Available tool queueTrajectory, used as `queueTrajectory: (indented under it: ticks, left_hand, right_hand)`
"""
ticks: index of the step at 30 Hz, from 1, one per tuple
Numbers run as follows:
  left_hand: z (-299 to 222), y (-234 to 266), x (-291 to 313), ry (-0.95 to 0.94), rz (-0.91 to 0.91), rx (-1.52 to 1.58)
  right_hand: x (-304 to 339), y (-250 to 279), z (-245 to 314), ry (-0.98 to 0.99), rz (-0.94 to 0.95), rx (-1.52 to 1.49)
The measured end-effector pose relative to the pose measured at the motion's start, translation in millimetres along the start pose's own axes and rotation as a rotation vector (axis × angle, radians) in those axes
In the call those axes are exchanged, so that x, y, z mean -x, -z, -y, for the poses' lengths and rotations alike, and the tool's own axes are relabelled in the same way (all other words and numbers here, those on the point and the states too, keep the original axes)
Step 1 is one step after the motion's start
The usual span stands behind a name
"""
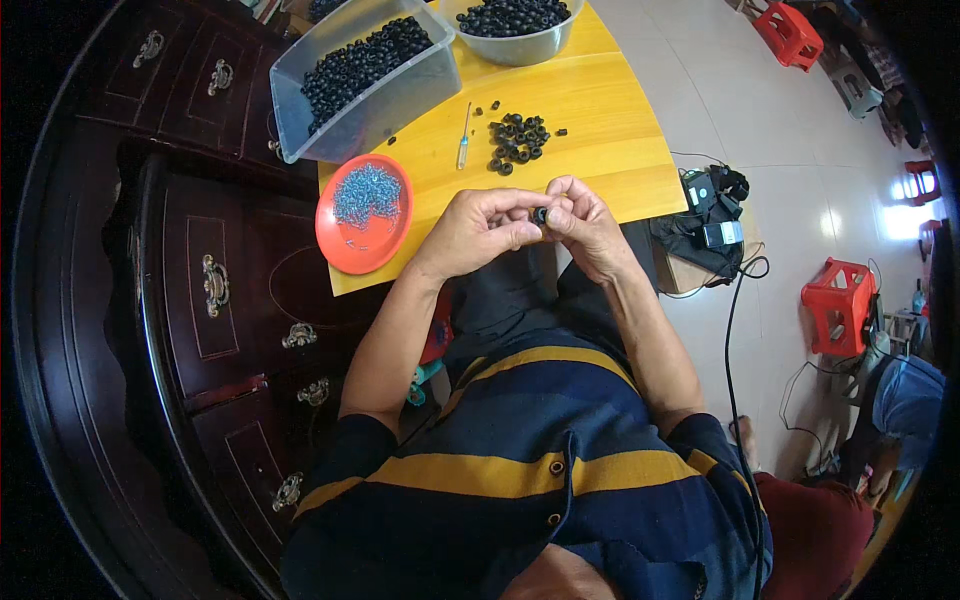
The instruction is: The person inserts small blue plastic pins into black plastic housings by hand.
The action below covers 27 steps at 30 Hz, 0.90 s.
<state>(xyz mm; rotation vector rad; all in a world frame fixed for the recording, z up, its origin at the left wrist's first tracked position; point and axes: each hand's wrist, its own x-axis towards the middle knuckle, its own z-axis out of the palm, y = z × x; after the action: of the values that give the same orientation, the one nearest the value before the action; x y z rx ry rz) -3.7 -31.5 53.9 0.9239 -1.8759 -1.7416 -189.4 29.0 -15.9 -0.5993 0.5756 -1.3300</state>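
Observation:
Above the near edge of a yellow table (590,120), my left hand (475,232) and my right hand (592,230) meet, both closed with fingertips pinched on one small black round part (540,215). Fingers cover much of that part. Just beyond the hands lies a loose pile of several black ring-like parts (518,140). A screwdriver (464,138) with a clear blue handle rests left of the pile. Nearest my left forearm is a red plate (325,232) holding a heap of small bluish metal screws or pins (366,195).
A clear plastic bin (300,125) full of black parts stands at the far left, and a bowl (515,50) of them at the back. Dark wooden drawers (215,290) flank the left. Right of the table are black devices with cables (712,215) and a red stool (838,305).

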Motion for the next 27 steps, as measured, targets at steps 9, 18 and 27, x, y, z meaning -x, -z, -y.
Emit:
queueTrajectory:
  ticks: [9, 18, 27]
  left_hand:
    - [3, -6, -2, -0.281, 0.026, -0.307]
    - [4, -19, 0, -0.401, -0.117, -0.460]
    - [-4, -24, -2, -0.254, -0.129, -0.375]
  right_hand:
    - [2, 4, 3, -0.100, 0.065, -0.034]
    - [5, 5, 1, -0.090, 0.024, 0.001]
    - [1, 13, 4, -0.031, 0.003, 0.021]
